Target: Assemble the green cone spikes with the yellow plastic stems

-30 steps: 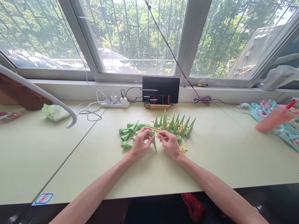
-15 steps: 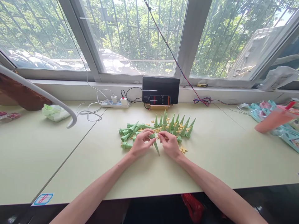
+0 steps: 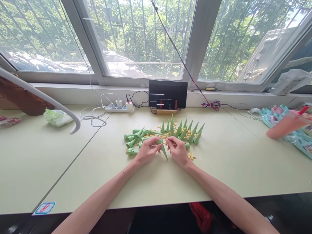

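My left hand [image 3: 148, 150] is closed around the wide collar of a green plastic spike [image 3: 164, 152], whose tip points down toward the table. Close beside it, my right hand [image 3: 177, 150] pinches a small yellow plastic piece [image 3: 165, 143] against the spike's upper part. Whether the piece sits in the spike or only touches it, I cannot tell. Several green spikes [image 3: 133, 142] lie in a heap beyond my left hand. Others, such as this upright green spike [image 3: 192, 135], stand on their collars behind my right hand, with yellow pieces scattered among them. More yellow pieces [image 3: 191, 156] lie beside my right wrist.
A tablet [image 3: 168, 89] leans at the window with a phone [image 3: 167, 104] before it. A power strip [image 3: 120, 109] with white cables lies left of them. A pink cup [image 3: 287, 124] stands at right. A white curved bar [image 3: 41, 94] crosses the left side.
The green spike has tilted slightly, its tip shifting right and a little up. My right fingers have shifted slightly, and the yellow piece now shows between the hands.
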A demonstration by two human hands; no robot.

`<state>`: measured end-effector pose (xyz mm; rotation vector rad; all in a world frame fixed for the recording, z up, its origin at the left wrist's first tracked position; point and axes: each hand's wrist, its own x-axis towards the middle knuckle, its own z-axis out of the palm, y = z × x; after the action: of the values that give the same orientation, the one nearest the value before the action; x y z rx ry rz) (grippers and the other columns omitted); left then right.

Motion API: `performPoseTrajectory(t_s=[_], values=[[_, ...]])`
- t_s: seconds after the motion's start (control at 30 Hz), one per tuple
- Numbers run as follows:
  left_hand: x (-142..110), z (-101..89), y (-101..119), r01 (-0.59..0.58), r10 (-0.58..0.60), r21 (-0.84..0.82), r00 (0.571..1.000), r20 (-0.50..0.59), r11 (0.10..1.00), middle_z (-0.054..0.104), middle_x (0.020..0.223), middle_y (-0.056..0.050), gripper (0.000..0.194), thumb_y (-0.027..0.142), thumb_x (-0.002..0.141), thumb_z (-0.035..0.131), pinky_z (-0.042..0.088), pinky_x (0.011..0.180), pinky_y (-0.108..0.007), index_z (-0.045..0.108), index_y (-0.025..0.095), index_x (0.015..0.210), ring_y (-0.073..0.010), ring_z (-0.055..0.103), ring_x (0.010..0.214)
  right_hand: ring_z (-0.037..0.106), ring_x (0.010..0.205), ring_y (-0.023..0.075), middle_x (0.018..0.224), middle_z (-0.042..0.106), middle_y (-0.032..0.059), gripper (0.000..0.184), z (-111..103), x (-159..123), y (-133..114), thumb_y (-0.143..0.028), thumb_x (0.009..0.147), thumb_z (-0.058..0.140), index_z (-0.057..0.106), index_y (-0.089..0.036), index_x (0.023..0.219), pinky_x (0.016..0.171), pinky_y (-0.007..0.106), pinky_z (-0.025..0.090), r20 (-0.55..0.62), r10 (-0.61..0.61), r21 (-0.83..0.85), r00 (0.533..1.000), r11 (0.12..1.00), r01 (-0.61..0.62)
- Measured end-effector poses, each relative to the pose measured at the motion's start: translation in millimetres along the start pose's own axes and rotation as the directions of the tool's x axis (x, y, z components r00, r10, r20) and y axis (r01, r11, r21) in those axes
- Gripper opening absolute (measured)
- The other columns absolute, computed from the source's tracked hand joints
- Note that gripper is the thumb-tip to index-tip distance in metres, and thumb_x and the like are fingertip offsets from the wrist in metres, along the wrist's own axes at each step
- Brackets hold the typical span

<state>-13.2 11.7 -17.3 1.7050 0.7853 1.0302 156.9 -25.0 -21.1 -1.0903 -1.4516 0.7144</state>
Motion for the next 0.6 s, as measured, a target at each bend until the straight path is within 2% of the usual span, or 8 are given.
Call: performPoseTrajectory(t_s=[0.1, 0.17, 0.43, 0.6], values=[[-0.5, -0.3, -2.4, 0.02, -0.02, 0.013, 1.0, 0.007, 1.0, 0.068, 0.078, -0.004, 0.031, 0.04, 0.086, 0.067, 0.06, 0.062, -0.033, 0.063, 0.015, 0.103, -0.0156, 0.066, 0.06, 0.053, 0.059, 0.0148, 0.073, 0.059, 0.0023, 0.027, -0.5, -0.2, -1.6, -0.042, 0.094, 0.052, 0.062, -0.019, 0.085, 0.056, 0.027, 0.047, 0.002, 0.004, -0.01, 1.0, 1.0, -0.004], [-0.5, -0.4, -4.3, 0.02, -0.02, 0.006, 1.0, 0.001, 1.0, 0.064, 0.066, -0.001, 0.03, 0.04, 0.086, 0.067, 0.058, 0.06, -0.032, 0.062, 0.015, 0.102, -0.0158, 0.065, 0.058, 0.052, 0.058, 0.0146, 0.072, 0.058, 0.0019, 0.027, -0.7, -0.3, -1.7, -0.042, 0.095, 0.052, 0.061, -0.019, 0.084, 0.055, 0.027, 0.047, 0.003, 0.004, -0.008, 1.0, 1.0, -0.003], [-0.7, 0.9, -5.7, 0.015, -0.015, 0.0, 1.0, -0.022, 1.0, 0.064, 0.059, 0.001, 0.029, 0.041, 0.085, 0.068, 0.054, 0.056, -0.03, 0.06, 0.016, 0.098, -0.015, 0.062, 0.052, 0.052, 0.054, 0.0141, 0.064, 0.054, -0.0008, 0.029, -1.4, -0.7, -0.5, -0.045, 0.095, 0.051, 0.059, -0.02, 0.083, 0.052, 0.026, 0.044, 0.021, 0.021, -0.004, 1.0, 1.0, -0.021], [-2.6, 1.7, -5.3, 0.005, -0.005, 0.012, 1.0, -0.017, 1.0, 0.061, 0.058, 0.002, 0.025, 0.04, 0.087, 0.066, 0.052, 0.056, -0.028, 0.059, 0.017, 0.095, -0.0132, 0.06, 0.051, 0.047, 0.046, 0.0126, 0.056, 0.05, -0.0036, 0.03, -1.5, -0.7, -0.3, -0.045, 0.096, 0.05, 0.057, -0.02, 0.082, 0.048, 0.026, 0.04, 0.04, 0.056, 0.005, 0.998, 0.998, -0.056]])
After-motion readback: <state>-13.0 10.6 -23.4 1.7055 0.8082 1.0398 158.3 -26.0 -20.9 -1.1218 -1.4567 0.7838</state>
